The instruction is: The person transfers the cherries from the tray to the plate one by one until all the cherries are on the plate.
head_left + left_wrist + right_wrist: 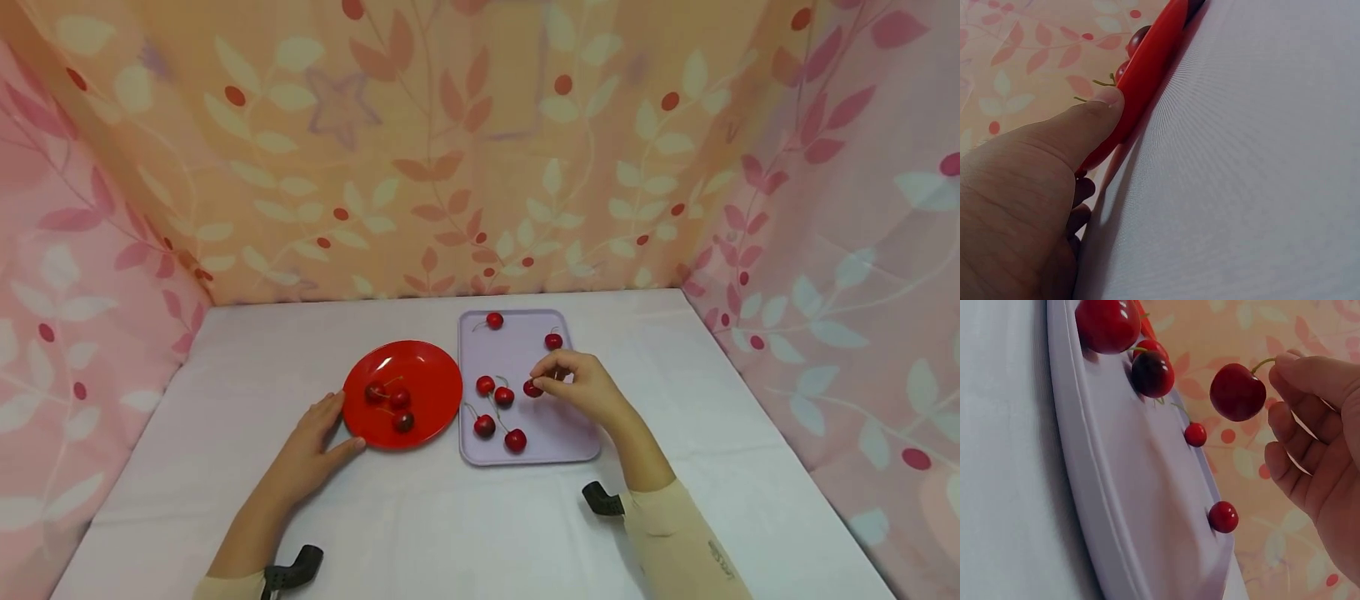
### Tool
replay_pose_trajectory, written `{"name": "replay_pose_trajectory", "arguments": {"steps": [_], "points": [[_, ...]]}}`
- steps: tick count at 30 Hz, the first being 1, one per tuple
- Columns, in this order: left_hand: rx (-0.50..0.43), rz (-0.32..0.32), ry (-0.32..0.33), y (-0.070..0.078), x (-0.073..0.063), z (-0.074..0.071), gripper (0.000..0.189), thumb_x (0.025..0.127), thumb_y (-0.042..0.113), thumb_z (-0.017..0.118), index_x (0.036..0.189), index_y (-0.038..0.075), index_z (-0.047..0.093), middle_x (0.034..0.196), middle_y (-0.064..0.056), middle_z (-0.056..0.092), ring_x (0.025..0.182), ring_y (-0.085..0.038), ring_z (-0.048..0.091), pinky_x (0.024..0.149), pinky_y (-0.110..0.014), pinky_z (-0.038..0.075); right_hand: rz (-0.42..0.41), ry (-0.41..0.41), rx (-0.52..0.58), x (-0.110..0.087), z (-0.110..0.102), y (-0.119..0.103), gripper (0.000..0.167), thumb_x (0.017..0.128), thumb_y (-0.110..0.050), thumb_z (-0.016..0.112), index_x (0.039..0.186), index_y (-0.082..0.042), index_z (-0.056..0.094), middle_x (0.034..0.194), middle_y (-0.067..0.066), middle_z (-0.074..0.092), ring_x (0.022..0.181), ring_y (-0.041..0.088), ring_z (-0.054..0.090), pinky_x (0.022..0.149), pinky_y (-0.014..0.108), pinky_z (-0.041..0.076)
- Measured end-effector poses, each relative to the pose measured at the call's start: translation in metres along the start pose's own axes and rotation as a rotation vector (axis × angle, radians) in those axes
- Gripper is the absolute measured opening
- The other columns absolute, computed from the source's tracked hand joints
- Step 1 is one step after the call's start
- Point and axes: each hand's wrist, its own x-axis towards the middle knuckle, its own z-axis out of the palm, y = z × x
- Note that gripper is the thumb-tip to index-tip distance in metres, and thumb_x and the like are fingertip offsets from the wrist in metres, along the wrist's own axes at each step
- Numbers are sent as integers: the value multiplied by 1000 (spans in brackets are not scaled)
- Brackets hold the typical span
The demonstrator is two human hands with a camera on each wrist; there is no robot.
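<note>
My right hand (581, 387) pinches a dark red cherry (1238, 392) by its green stem, between thumb and forefinger. In the right wrist view this cherry hangs above the lilac tray (555, 433), apart from it. Several other cherries with stems lie on the tray, among them one cherry (515, 441) near its front edge and another (553, 341) at the back right. My left hand (307, 450) holds the red plate (438, 379) by its left edge, the thumb (1094, 119) against the rim. On the plate lie three cherries (400, 398); their stems cross.
A white cloth (420, 525) covers the table under the plate and tray. The plate stands close to the tray's left side. Behind rises an orange leaf-patterned curtain (450, 167), with pink patterned cloth (847, 275) at both sides.
</note>
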Motion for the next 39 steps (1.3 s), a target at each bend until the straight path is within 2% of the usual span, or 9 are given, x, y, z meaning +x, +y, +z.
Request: {"name": "replay_pose_trajectory", "arguments": {"steps": [8, 14, 17, 23, 33, 39], "points": [[0, 16, 13, 0, 5, -5, 96, 90, 54, 74, 163, 12, 29, 167, -18, 28, 154, -44, 21, 118, -71, 24, -122, -6, -55, 13, 5, -15, 12, 91, -12, 78, 95, -24, 77, 92, -7, 74, 89, 15, 64, 80, 44, 55], [-20, 13, 2, 0, 4, -2, 95, 89, 52, 75, 163, 13, 29, 167, -15, 30, 155, -41, 21, 120, -69, 22, -244, -49, -137, 23, 6, -27, 14, 90, -12, 80, 96, -25, 77, 92, -9, 74, 90, 9, 64, 83, 45, 53], [-13, 12, 13, 1, 4, -2, 96, 89, 52, 76, 163, 14, 29, 167, -15, 30, 155, -41, 21, 119, -70, 23, -275, -77, -148, 30, 7, -35, 14, 90, -11, 79, 97, -23, 77, 93, -10, 74, 91, 8, 65, 84, 47, 52], [-11, 21, 21, 1, 4, -3, 95, 89, 53, 75, 163, 13, 29, 167, -16, 29, 155, -42, 20, 119, -70, 23, -261, -101, -176, 43, 10, -45, 12, 91, -12, 78, 98, -21, 77, 93, -11, 74, 90, 6, 65, 84, 42, 52], [-9, 16, 17, 1, -1, 0, 94, 89, 50, 76, 162, 12, 30, 167, -18, 29, 154, -45, 21, 118, -71, 24, -186, -158, -143, 59, 29, -51, 8, 92, -14, 77, 97, -21, 76, 92, -10, 73, 90, 8, 65, 92, 48, 55], [-3, 7, 9, 1, -2, -1, 93, 90, 52, 74, 163, 14, 29, 167, -18, 28, 154, -45, 21, 118, -71, 24, -195, -180, -121, 74, 43, -58, 7, 92, -13, 77, 96, -19, 76, 89, -11, 73, 89, 10, 65, 92, 54, 54]]}}
